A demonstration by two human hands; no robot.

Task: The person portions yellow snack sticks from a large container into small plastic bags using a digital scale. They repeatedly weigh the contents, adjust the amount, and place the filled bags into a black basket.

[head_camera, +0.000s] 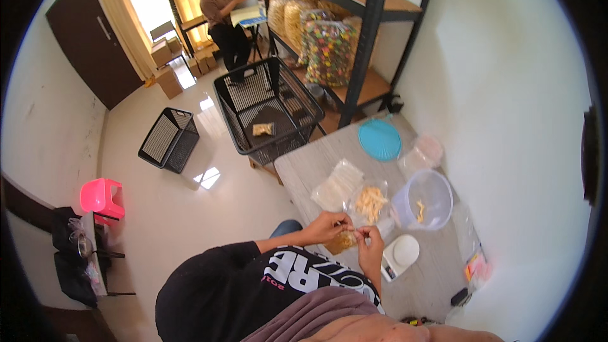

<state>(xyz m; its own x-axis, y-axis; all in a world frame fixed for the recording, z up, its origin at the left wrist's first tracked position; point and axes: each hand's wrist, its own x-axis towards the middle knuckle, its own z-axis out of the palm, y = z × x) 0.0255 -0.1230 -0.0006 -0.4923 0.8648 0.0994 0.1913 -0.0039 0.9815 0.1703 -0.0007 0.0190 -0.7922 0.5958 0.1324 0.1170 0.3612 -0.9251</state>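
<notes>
My left hand [328, 228] and my right hand [370, 243] pinch the top of a small clear plastic bag of yellowish snacks [343, 243], close to my body at the table's edge. Just beyond them an open clear bag of pale snack pieces [371, 204] lies beside a stack of flat clear plastic bags [338, 184]. A translucent plastic tub [430, 199] with a few pieces in it is tilted, at the right. The white digital kitchen scale [402, 255] sits next to my right hand.
A turquoise lid [380, 139] lies at the table's far end. Beyond it a black plastic crate [270, 147] holds a filled packet [263, 129]. Another black crate [183, 152] and a pink stool [102, 197] stand on the floor. A person [223, 4] stands near shelves holding large snack bags [330, 52].
</notes>
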